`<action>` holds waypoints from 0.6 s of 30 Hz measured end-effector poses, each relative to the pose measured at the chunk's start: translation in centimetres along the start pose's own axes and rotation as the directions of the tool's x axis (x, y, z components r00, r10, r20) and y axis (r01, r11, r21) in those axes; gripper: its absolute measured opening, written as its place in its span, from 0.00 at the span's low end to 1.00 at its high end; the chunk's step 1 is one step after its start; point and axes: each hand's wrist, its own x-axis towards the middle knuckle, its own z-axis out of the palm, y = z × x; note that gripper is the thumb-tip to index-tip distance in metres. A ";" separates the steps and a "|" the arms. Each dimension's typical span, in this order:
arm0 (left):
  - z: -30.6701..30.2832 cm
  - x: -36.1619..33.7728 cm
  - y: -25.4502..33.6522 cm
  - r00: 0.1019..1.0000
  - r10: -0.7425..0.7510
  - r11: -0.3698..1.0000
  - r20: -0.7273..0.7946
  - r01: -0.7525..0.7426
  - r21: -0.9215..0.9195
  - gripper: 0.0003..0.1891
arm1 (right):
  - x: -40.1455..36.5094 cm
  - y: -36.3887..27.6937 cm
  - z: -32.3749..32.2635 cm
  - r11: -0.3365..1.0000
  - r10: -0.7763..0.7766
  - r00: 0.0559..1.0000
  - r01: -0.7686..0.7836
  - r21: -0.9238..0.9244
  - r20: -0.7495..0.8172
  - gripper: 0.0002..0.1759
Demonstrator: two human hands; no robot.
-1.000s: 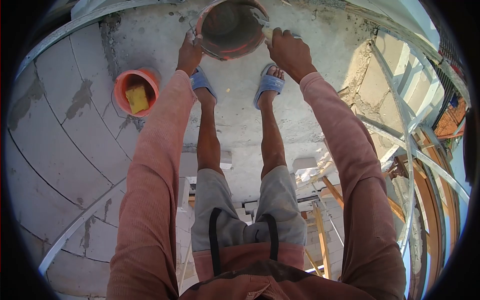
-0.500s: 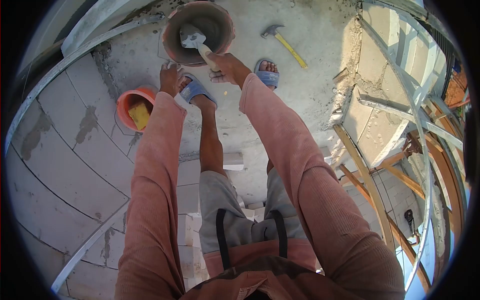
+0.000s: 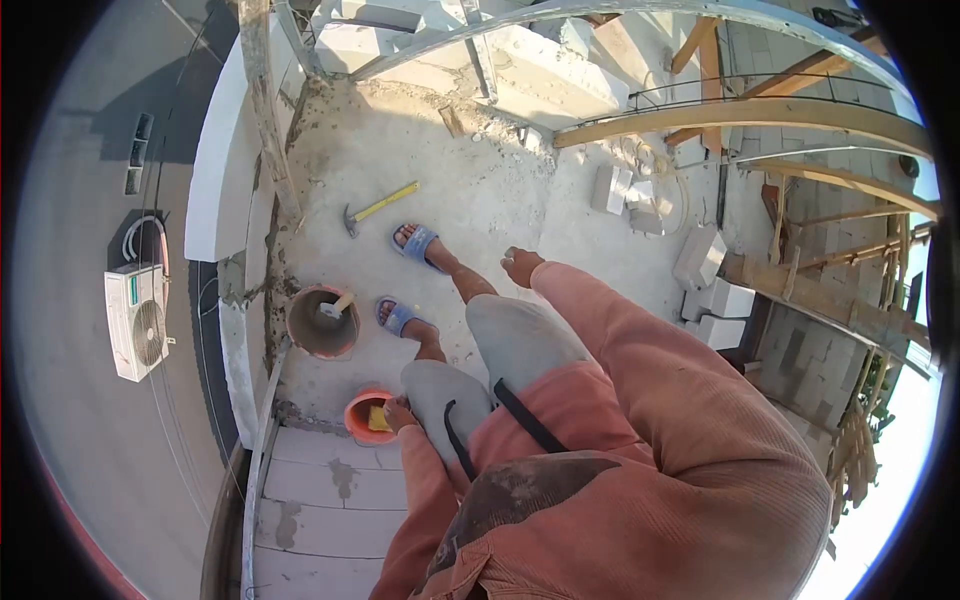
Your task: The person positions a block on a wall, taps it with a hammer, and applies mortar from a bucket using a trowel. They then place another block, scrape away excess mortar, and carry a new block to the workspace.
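Now standing on concrete floor (image 3: pixel 480 190), seen from above. Left hand (image 3: pixel 400 413) low centre of frame, just beside rim of orange bucket (image 3: pixel 357 412); grip too small to read, cannot tell open or closed. Yellow sponge (image 3: pixel 378 420) lies inside that bucket. Right hand (image 3: pixel 520 265) mid-frame, hanging free, grip loose, nothing in it. Brown bucket (image 3: pixel 322 325) left of centre, trowel (image 3: pixel 338 305) standing in it, near blue sandal (image 3: pixel 395 315). Hammer (image 3: pixel 378 208) on floor, upper centre, well apart from both hands
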 end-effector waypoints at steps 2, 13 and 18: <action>-3.4 0.5 1.5 0.898 0.405 0.691 0.176 -0.426 0.584 0.16 | -3.9 4.6 -2.5 0.982 0.140 0.988 -0.131 0.139 -0.060 0.30; -0.8 -13.2 25.4 0.948 0.261 0.688 0.185 -0.317 0.653 0.19 | -17.3 16.9 8.4 0.485 0.434 0.901 -0.223 0.846 -0.011 0.29; 12.0 -17.9 27.4 0.923 0.255 0.570 0.289 -0.385 0.726 0.20 | -13.6 23.3 17.1 0.241 0.592 0.791 -0.357 0.902 0.155 0.27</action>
